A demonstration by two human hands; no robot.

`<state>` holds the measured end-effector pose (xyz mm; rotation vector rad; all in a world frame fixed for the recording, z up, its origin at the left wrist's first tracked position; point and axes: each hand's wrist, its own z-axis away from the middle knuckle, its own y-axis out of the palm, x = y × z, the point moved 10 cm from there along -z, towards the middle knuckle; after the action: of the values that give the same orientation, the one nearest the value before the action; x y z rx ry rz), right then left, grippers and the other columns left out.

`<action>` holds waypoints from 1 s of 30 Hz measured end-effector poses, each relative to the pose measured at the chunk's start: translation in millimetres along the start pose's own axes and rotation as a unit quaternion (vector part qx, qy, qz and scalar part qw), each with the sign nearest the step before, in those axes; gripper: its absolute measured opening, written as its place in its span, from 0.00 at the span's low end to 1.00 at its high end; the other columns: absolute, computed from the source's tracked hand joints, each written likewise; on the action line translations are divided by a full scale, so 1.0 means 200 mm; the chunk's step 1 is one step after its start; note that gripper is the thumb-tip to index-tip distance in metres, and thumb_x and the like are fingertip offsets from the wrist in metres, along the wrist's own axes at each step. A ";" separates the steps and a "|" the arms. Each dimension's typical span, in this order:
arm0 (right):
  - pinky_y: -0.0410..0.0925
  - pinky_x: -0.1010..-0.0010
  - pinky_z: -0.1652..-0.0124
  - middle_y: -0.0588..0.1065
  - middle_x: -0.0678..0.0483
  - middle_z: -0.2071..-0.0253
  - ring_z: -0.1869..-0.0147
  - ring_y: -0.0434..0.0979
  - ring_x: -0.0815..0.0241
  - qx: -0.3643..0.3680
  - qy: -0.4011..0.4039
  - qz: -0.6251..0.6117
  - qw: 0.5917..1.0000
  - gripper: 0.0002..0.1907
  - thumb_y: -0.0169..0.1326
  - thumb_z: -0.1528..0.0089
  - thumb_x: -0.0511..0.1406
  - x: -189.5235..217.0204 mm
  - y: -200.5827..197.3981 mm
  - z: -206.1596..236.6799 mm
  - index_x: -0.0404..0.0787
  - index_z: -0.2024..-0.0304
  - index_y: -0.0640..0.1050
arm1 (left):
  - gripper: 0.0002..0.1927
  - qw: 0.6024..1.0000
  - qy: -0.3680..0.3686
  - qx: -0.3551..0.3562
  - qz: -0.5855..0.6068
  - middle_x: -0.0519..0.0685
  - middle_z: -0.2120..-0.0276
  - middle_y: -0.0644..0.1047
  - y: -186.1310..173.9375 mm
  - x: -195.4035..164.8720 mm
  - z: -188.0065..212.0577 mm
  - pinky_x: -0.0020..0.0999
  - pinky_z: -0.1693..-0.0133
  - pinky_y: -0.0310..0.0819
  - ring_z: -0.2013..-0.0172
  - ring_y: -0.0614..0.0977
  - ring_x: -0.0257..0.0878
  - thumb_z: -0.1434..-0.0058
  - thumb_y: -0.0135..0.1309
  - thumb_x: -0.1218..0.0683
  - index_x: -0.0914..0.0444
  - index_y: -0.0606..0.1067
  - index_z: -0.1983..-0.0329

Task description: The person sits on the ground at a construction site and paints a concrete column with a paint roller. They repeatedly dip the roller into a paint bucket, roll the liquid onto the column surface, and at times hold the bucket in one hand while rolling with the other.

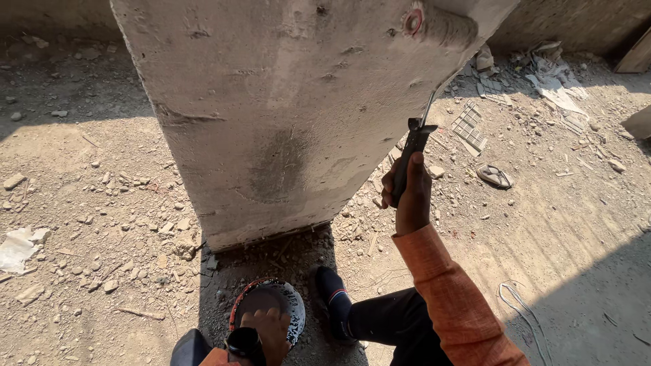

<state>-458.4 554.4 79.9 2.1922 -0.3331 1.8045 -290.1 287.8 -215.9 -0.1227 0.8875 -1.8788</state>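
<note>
A paint roller (434,26) is pressed against the concrete pillar (285,115) at the upper right of the frame, its thin metal shaft running down to a black handle (409,159) right of centre. The handle is gripped by the right hand (409,193), fingers wrapped tightly around it, an orange sleeve (451,298) trailing to the lower right. At the bottom centre, a round paint-spattered bucket (274,305) is held at its rim by the left hand (268,332), fingers curled over the edge. A dark shoe (333,298) is seen just beside the bucket. Rubble is scattered over the dusty ground (88,224), and a sandal (495,176) lies at the right.
</note>
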 end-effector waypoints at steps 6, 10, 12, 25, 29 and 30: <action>0.59 0.73 0.85 0.67 0.57 0.80 0.85 0.62 0.66 0.010 0.036 0.011 0.999 0.34 0.43 0.36 0.65 -0.08 -0.05 0.07 0.42 0.65 0.70 | 0.29 1.000 -0.005 0.004 -0.004 0.52 0.47 0.67 0.02 0.03 -0.05 0.49 0.46 0.67 0.45 0.74 0.47 0.29 0.49 0.38 0.56 0.61 0.32; 0.60 0.74 0.83 0.67 0.58 0.80 0.83 0.64 0.67 -0.007 -0.025 0.037 0.999 0.35 0.43 0.36 0.66 0.16 -0.06 -0.06 0.43 0.64 0.72 | 0.28 1.000 -0.007 0.005 -0.004 0.51 0.48 0.67 0.08 0.06 -0.12 0.48 0.46 0.67 0.46 0.74 0.46 0.29 0.49 0.37 0.55 0.62 0.33; 0.60 0.74 0.82 0.66 0.58 0.79 0.83 0.63 0.67 -0.006 -0.055 0.025 0.998 0.35 0.44 0.36 0.66 0.26 -0.06 -0.12 0.42 0.63 0.72 | 0.28 1.000 -0.009 0.005 -0.004 0.51 0.48 0.67 0.11 0.06 -0.14 0.48 0.47 0.67 0.47 0.74 0.46 0.29 0.49 0.37 0.54 0.62 0.34; 0.59 0.74 0.85 0.66 0.59 0.82 0.85 0.62 0.68 -0.012 -0.007 0.016 1.000 0.32 0.41 0.34 0.64 -0.12 0.03 0.05 0.43 0.64 0.71 | 0.24 1.000 -0.012 -0.018 0.006 0.47 0.53 0.66 0.10 0.08 -0.19 0.46 0.46 0.66 0.50 0.73 0.43 0.30 0.49 0.36 0.50 0.65 0.38; 0.61 0.75 0.83 0.67 0.58 0.81 0.84 0.64 0.68 -0.015 -0.070 0.044 0.996 0.34 0.41 0.34 0.65 0.17 0.02 -0.10 0.42 0.63 0.72 | 0.21 0.999 -0.019 -0.033 0.004 0.47 0.54 0.68 0.12 0.09 -0.25 0.45 0.45 0.64 0.51 0.74 0.42 0.31 0.50 0.37 0.49 0.66 0.40; 0.60 0.75 0.83 0.67 0.59 0.81 0.84 0.64 0.68 -0.018 -0.071 0.040 0.997 0.34 0.41 0.34 0.64 0.23 0.02 -0.12 0.42 0.63 0.72 | 0.21 0.999 -0.012 -0.038 0.001 0.47 0.55 0.66 0.13 0.09 -0.26 0.45 0.45 0.64 0.53 0.73 0.41 0.31 0.51 0.38 0.49 0.66 0.41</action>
<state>-473.2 559.3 129.1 2.3176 -0.4857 1.6719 -302.4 294.3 -275.6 -0.1894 0.9424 -1.8388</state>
